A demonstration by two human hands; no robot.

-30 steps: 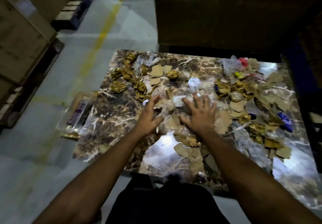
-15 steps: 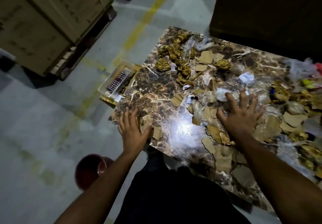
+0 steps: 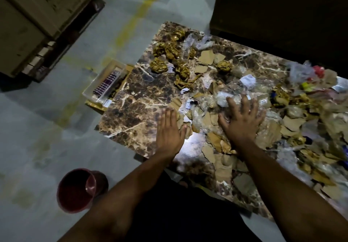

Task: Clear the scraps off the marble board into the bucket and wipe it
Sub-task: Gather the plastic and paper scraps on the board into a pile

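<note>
Now that my view has swung left since a second ago, the brown veined marble board [image 3: 143,98] lies ahead of me and the dark red round plastic bucket [image 3: 79,191] has come into sight on the grey floor, below the board's near left corner and well apart from the mess. The litter of torn tan cardboard and clear plastic scraps [image 3: 216,121] still covers the board's middle and right side, while its left part is mostly bare stone. Toward the board's far edge sit the crumpled gold foil wads [image 3: 169,53], untouched. My right hand [image 3: 243,121] is spread wide, palm down, pressing on the plastic and card near the board's centre, gripping nothing. My left hand [image 3: 169,126], which half a second ago was at the board's near left edge, has moved back in beside the pile, flat with fingers together, holding nothing, its edge against a few card pieces. I judge the sweep toward the bucket has barely started, and wiping must wait.
</note>
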